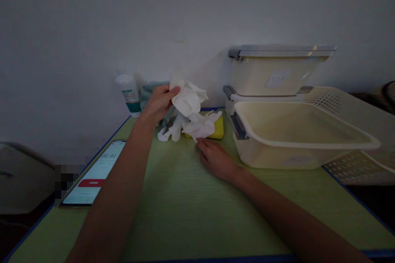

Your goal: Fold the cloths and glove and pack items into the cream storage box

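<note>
Raised above the back of the table, my left hand (160, 100) pinches a crumpled white tissue (188, 96) between thumb and fingers. My right hand (216, 158) rests low on the tabletop, its fingertips closed on the near corner of a second crumpled white tissue (202, 125). That second tissue partly covers a flat yellow object (219, 128), whose kind I cannot make out. Behind my left hand sits a bundled blue-green cloth (149, 92), partly hidden by the hand and the tissues.
A white bottle with a green label (128, 94) stands at the back left. A phone (89, 189) showing a timer lies on the left edge. On the right are an open cream bin (277, 156), stacked lidded bins (256, 76) and a perforated basket (354, 109). A wall rises behind.
</note>
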Tool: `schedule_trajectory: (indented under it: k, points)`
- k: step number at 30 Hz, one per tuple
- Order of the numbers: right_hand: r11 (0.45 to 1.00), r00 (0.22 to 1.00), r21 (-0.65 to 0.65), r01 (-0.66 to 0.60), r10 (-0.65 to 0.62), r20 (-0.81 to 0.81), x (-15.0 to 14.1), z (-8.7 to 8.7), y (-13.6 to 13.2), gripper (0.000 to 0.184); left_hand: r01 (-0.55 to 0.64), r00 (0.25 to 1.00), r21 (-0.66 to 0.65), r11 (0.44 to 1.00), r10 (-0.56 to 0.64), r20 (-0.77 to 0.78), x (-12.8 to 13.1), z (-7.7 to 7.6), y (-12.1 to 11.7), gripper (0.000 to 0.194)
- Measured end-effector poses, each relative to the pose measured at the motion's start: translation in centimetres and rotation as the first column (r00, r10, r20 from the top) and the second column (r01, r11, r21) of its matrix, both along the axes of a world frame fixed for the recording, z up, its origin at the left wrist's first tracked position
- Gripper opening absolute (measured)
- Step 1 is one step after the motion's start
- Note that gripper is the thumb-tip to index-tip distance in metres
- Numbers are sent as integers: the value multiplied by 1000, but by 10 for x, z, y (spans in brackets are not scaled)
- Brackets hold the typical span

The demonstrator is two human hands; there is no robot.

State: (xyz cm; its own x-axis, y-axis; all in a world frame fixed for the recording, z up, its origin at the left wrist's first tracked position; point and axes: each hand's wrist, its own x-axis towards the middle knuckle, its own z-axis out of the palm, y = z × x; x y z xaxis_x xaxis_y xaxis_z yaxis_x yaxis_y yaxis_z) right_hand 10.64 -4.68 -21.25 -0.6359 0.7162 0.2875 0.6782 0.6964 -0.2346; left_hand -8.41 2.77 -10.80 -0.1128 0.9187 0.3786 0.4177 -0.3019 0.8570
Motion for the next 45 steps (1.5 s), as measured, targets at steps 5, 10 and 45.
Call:
schedule_trajectory:
  k: [5,10,45]
  points:
    - [1000,1000,3,8,-8,0,1,0,0,26,69,982,70,995,-80,173,-9,5,-1,28]
    - [1000,1000,6,13,-13,1,0,1,-1,26,-171,921,221,960,235,-310,-13,-1,7,40]
    - [994,993,33,-103,101,69,-4,8,-9,20,428,816,97,899,-430,385,34,-22,5,20]
